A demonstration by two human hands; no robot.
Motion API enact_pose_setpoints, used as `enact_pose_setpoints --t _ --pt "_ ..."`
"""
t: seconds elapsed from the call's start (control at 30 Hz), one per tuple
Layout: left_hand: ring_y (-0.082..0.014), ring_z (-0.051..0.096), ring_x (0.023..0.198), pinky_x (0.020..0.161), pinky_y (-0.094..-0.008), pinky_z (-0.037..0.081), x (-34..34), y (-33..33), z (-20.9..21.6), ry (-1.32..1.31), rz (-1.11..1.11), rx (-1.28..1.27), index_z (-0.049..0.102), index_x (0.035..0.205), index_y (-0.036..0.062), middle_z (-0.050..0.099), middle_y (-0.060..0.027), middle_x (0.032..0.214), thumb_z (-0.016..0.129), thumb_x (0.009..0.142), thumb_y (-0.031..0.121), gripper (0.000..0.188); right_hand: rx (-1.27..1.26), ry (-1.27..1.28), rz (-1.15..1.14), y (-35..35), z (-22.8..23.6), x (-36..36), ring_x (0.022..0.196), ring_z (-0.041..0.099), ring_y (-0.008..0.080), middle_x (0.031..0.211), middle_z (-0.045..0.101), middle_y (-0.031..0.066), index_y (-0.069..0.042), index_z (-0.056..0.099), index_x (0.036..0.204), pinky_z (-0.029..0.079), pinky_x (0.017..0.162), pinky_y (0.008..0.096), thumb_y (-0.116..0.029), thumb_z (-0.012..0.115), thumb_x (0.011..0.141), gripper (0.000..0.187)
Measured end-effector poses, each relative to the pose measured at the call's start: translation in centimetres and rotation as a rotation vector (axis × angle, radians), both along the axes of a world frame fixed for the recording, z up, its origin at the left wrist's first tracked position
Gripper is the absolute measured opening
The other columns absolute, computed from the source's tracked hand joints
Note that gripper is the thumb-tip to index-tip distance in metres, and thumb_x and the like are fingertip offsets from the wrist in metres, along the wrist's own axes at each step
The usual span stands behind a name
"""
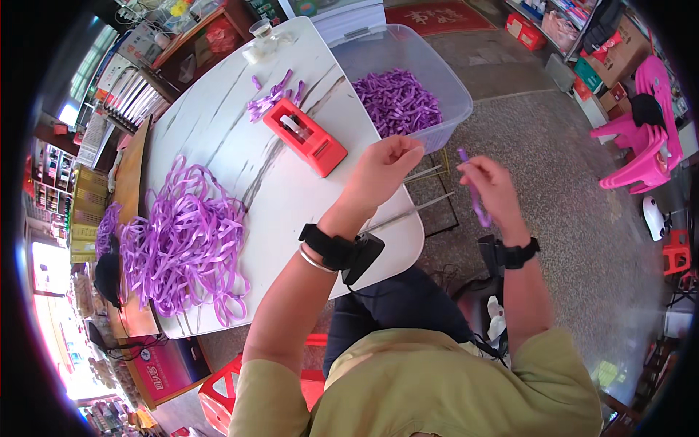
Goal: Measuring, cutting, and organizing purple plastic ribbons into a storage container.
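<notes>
My right hand (489,182) is closed round a narrow purple ribbon strip (475,195), held in the air right of the table; its two ends stick out past the fingers. Over the table's right edge, my left hand (386,167) has its fingertips pinched together; anything between them is too small to make out. A red tape dispenser (320,151) stands on the table left of that hand. Beyond the dispenser lies a small bunch of purple ribbon pieces (271,102). Long loose purple ribbons (193,240) form a big tangled heap at the table's left.
A clear plastic bin (448,80) full of short purple ribbon pieces (397,102) adjoins the marble-patterned table's (291,218) far right side. A clear cup (261,29) stands at the far end. Pink plastic chairs (644,135) are at the right; a red stool (218,397) is below the table.
</notes>
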State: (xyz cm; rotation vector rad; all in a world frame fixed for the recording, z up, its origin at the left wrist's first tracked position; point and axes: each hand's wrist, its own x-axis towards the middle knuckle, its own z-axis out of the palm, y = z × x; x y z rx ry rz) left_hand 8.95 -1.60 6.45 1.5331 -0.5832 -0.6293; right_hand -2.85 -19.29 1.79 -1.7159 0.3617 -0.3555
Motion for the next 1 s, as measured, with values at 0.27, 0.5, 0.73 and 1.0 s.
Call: enact_pose_setpoints --t 0.27,0.5,0.73,1.0 --pt "-0.013 0.054 0.061 0.058 -0.0264 0.044 0.8 -1.1 -2.1 -0.494 -0.01 0.303 0.064 0.089 0.0027 0.062 -0.0065 0.072 0.062 0.077 0.015 0.017 0.089 -0.047 0.238 2.5 -4.9 1.5 0.07 0.055 0.0089 0.078 0.059 0.0009 -0.001 0.061 0.09 0.043 0.068 0.0224 -0.008 0.054 0.084 0.011" --pt "-0.0211 0.062 0.07 0.062 -0.0308 0.048 0.9 -1.5 -2.6 -0.582 -0.017 0.547 0.066 0.083 0.0053 0.064 -0.0089 0.077 0.066 0.071 0.018 0.018 0.107 -0.039 0.093 4.4 -5.4 1.2 0.066 0.051 0.0072 0.07 0.058 -0.0001 -0.002 0.06 0.087 0.039 0.059 0.0221 -0.014 0.058 0.083 0.012" --pt "-0.0212 0.062 0.069 0.062 -0.0316 0.048 1.1 -1.6 -2.8 -0.575 -0.055 0.561 0.067 0.079 0.0066 0.064 -0.009 0.075 0.067 0.07 0.021 0.017 0.104 0.011 0.079 4.7 -5.2 0.7 0.067 0.052 0.0068 0.072 0.059 0.0009 -0.001 0.058 0.085 0.04 0.061 0.0213 -0.015 0.053 0.086 0.015" --pt "-0.0226 0.062 0.068 0.062 -0.0312 0.048 1.5 -1.7 -3.6 -0.587 -0.098 0.583 0.067 0.081 0.006 0.064 -0.0093 0.073 0.065 0.072 0.022 0.018 0.246 0.079 0.145 5.7 -4.7 -4.5 0.065 0.055 0.0079 0.074 0.06 0.0025 0.0 0.058 0.089 0.039 0.057 0.018 -0.013 0.051 0.087 0.015"
